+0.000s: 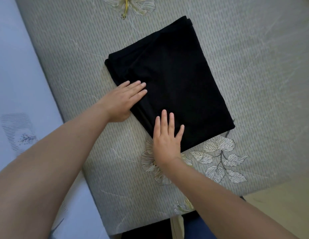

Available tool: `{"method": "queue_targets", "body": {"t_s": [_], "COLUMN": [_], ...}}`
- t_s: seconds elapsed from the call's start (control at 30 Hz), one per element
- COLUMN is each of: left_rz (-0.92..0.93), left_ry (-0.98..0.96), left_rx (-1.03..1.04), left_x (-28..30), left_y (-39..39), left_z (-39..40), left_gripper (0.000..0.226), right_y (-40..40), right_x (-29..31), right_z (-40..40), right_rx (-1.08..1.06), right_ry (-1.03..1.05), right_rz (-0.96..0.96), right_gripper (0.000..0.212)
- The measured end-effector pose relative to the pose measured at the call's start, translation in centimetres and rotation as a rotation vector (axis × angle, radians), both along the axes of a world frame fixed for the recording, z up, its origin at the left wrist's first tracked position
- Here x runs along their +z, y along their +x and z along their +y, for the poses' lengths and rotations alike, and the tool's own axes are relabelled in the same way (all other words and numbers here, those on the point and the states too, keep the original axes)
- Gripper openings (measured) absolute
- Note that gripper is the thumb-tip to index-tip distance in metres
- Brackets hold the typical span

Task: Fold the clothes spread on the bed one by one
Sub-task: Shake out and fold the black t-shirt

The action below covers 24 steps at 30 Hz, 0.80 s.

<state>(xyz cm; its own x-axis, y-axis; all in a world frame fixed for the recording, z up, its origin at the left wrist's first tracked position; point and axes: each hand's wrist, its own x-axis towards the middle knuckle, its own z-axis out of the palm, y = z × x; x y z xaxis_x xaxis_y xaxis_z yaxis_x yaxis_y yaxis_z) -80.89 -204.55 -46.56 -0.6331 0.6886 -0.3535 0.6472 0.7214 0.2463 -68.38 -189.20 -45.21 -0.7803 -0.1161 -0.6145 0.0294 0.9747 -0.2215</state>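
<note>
A black garment (174, 80) lies folded into a flat rectangle on the bed (253, 66), which is covered by a grey sheet with a leaf and flower print. My left hand (123, 99) rests flat on the garment's near left edge, fingers straight and pointing right. My right hand (166, 137) presses flat on the garment's near corner, fingers spread and pointing away from me. Neither hand grips the cloth.
A pale blue floor or surface (17, 75) runs along the bed's left edge. The bed's near corner (115, 230) ends close to my body. A pale yellow surface (279, 204) shows at the lower right.
</note>
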Motion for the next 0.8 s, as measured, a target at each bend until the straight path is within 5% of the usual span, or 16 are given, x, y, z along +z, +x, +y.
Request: {"method": "queue_targets", "body": {"t_s": [0.17,0.37,0.6,0.67,0.8], "left_rz": [0.045,0.244,0.315,0.375,0.475], "left_ry": [0.119,0.162,0.038,0.039,0.018], "left_rx": [0.134,0.323,0.145,0.086,-0.034], "left_x": [0.0,1.0,4.3,6.1,10.9], "left_y": [0.1,-0.3,-1.3,-0.9,0.1], "left_z": [1.3,5.9,10.5,12.9,20.5], "left_gripper": [0.059,0.058,0.043,0.026,0.043], "right_y": [-2.2,-4.6,-6.0,-5.3,-3.2], "right_x": [0.2,0.8,4.6,5.5,9.6], "right_z": [3.4,9.3,15.5,18.9,26.8], "right_rx": [-0.137,-0.035,-0.042,-0.049,-0.058], "right_ry": [0.032,0.072,0.108,0.073,0.090], "right_rz": [0.062,0.061,0.050,0.120,0.331], "right_gripper": [0.068,0.064,0.028,0.041,0.060]}}
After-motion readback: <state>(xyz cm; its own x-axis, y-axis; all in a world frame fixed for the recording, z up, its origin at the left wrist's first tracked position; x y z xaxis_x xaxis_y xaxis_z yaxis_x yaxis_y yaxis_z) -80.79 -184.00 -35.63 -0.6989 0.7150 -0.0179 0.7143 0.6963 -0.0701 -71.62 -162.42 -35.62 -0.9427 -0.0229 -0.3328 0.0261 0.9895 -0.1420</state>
